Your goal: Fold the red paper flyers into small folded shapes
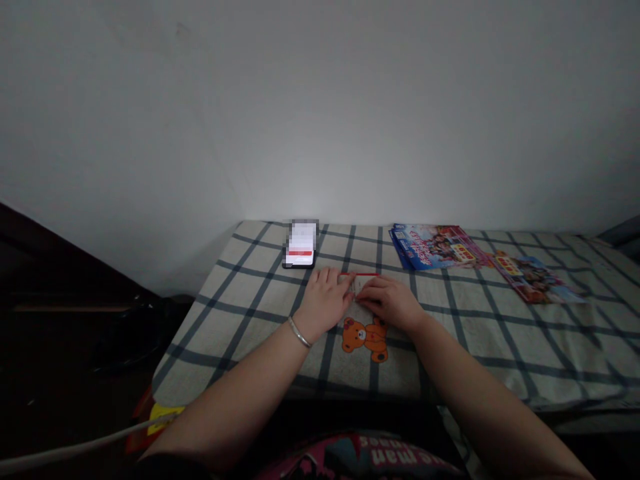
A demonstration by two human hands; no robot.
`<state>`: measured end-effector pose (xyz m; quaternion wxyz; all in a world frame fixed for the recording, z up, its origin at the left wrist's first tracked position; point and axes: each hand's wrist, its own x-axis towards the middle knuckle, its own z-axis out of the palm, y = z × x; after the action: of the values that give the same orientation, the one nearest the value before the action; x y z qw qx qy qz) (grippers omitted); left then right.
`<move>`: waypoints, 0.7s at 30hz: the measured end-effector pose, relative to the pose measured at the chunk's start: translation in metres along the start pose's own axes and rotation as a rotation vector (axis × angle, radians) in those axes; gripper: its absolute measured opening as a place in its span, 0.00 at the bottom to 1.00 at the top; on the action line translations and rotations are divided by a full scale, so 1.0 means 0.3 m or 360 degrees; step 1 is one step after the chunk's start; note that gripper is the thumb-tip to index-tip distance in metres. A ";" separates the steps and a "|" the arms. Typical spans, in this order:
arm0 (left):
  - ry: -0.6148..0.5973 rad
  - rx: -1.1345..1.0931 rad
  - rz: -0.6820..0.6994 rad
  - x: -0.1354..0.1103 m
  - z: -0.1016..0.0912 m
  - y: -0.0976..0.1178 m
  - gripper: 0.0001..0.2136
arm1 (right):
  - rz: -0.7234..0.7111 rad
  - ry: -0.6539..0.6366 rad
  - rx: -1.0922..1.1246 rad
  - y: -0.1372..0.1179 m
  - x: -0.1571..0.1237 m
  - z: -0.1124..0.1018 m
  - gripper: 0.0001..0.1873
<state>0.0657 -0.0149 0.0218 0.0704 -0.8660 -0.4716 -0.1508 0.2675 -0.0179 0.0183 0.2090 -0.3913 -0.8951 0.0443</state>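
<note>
A pale piece of paper (pixel 359 284) with a red strip along its far edge lies on the checked tablecloth (pixel 260 307), mostly covered by my hands. My left hand (pixel 326 301), with a silver bangle at the wrist, rests on its left side. Its fingers are stretched out and lie flat. From the right, my right hand (pixel 389 301) bends its fingers in, thumb and fingertips pinched together at the paper's middle. An orange teddy bear picture (pixel 367 339) shows on the cloth just below the hands.
A phone (pixel 301 243) with a lit screen lies near the wall, beyond my left hand. Colourful flyers are stacked (pixel 435 247) to the right, with another flyer (pixel 537 279) farther right. A pale cable (pixel 90 443) runs at lower left, below the table's edge.
</note>
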 end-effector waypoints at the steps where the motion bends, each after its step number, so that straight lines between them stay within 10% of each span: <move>1: -0.0005 0.0006 0.0002 -0.001 0.001 -0.001 0.19 | -0.0015 -0.0012 -0.0021 0.001 -0.001 0.000 0.07; 21: -0.0069 0.0043 0.0050 -0.008 0.017 -0.005 0.21 | -0.0032 -0.0301 -0.0358 -0.044 -0.002 -0.041 0.13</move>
<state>0.0643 -0.0147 0.0163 0.0743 -0.8752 -0.4614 -0.1245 0.2638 -0.0286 0.0324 0.0790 -0.3973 -0.9140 -0.0218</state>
